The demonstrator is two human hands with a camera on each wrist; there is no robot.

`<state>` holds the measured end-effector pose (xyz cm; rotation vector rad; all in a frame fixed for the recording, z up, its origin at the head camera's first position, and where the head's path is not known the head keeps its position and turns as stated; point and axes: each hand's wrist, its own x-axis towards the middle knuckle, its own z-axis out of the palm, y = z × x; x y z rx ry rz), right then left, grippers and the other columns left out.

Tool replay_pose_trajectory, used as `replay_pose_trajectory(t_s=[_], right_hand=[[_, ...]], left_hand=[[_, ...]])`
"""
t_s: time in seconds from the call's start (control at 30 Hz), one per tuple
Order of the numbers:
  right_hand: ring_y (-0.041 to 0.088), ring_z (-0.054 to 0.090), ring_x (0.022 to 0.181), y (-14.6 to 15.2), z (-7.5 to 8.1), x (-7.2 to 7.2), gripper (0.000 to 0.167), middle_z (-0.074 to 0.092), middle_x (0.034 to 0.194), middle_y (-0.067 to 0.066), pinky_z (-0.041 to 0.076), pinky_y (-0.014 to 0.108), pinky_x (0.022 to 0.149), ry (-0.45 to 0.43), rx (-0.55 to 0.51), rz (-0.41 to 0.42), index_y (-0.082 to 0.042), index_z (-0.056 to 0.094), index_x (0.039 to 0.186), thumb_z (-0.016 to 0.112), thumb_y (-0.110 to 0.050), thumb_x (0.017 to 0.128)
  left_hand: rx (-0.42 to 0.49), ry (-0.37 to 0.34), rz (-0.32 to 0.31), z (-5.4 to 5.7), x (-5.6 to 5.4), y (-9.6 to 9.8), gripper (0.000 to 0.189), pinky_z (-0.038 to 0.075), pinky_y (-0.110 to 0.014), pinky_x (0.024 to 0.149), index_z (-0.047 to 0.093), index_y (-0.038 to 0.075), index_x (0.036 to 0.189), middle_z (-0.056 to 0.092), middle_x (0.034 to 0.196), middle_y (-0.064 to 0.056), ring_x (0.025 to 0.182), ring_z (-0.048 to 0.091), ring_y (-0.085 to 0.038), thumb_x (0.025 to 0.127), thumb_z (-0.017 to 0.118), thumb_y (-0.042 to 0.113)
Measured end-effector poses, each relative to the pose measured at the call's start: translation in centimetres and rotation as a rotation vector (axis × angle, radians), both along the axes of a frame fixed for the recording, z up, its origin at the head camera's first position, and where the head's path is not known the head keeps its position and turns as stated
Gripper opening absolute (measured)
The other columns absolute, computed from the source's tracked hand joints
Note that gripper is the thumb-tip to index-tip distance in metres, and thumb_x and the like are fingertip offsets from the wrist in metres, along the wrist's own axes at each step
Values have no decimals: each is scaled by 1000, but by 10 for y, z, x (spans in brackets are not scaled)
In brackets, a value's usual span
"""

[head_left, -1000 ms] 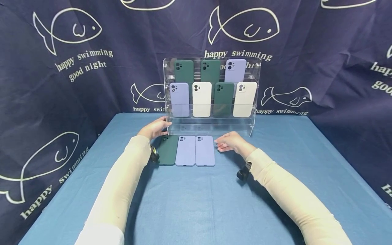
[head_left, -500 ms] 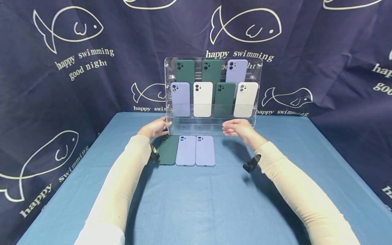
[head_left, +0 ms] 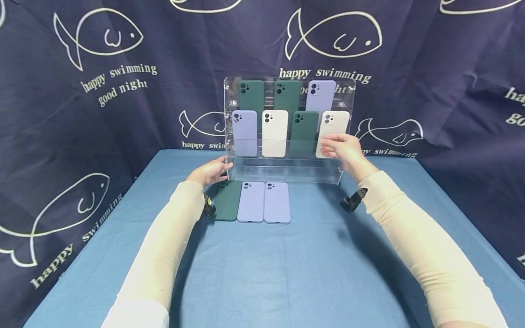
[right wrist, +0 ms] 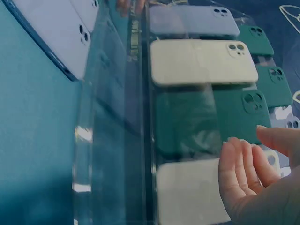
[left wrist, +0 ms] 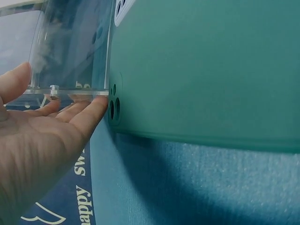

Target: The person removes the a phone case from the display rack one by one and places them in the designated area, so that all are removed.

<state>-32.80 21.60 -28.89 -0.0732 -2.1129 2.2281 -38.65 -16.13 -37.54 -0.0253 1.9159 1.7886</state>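
Note:
A clear acrylic display stand (head_left: 287, 171) holds phone cases in two rows. My left hand (head_left: 208, 172) holds its left side panel low down, thumb and straight fingers on opposite sides. In front of the rightmost off-white phone case (head_left: 335, 122), my right hand (head_left: 345, 149) hovers, fingers bent slightly and thumb apart. Nothing shows between them in the right wrist view, and the hand hides part of that case. Left of it in the lower row stand a green phone case (head_left: 304, 132), a white phone case (head_left: 275, 132) and a lavender phone case (head_left: 244, 132).
The upper row has two green cases (head_left: 251, 93) and a lavender case (head_left: 321, 94). Flat on the blue tablecloth (head_left: 266, 269), before the stand, lie a green case (head_left: 227, 202) and two lavender cases (head_left: 251, 202) side by side. A dark fish-print curtain (head_left: 184, 45) hangs behind.
My right hand has risen rightward from beside the flat lavender case to the off-white case at the stand's right end. My left hand stays at the stand's left side.

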Motion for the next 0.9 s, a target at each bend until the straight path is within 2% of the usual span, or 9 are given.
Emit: replay_pose_trajectory(t_s=[0.17,0.43,0.7,0.9], right_hand=[[7,66,55,9,11,-9,30,67,66,-8,60,17,59,62,-11,-114,8,54,117,64,3,89],[8,64,51,18,32,-21,30,64,66,-4,60,18,55,127,-68,-252,0,58,110,66,10,83],[9,64,52,27,40,-29,31,60,65,-3,62,20,58,75,-12,-292,-4,60,111,68,6,83],[7,63,49,31,40,-34,42,59,63,-6,61,19,56,8,84,-296,-3,58,124,70,2,84]], left_hand=[[10,2,-1,1,1,0,67,15,-43,126,-7,21,157,1,164,-7,152,-2,-22,105,36,13],[10,15,-12,3,1,-1,67,14,-44,126,-7,21,157,0,164,-8,151,-3,-22,106,36,15],[30,21,-24,5,5,-1,69,14,-44,126,-7,20,157,-1,164,-8,151,-3,-23,105,39,15],[32,22,-16,-2,4,-3,68,15,-43,126,-8,19,157,0,164,-8,151,-4,-23,105,37,15]])
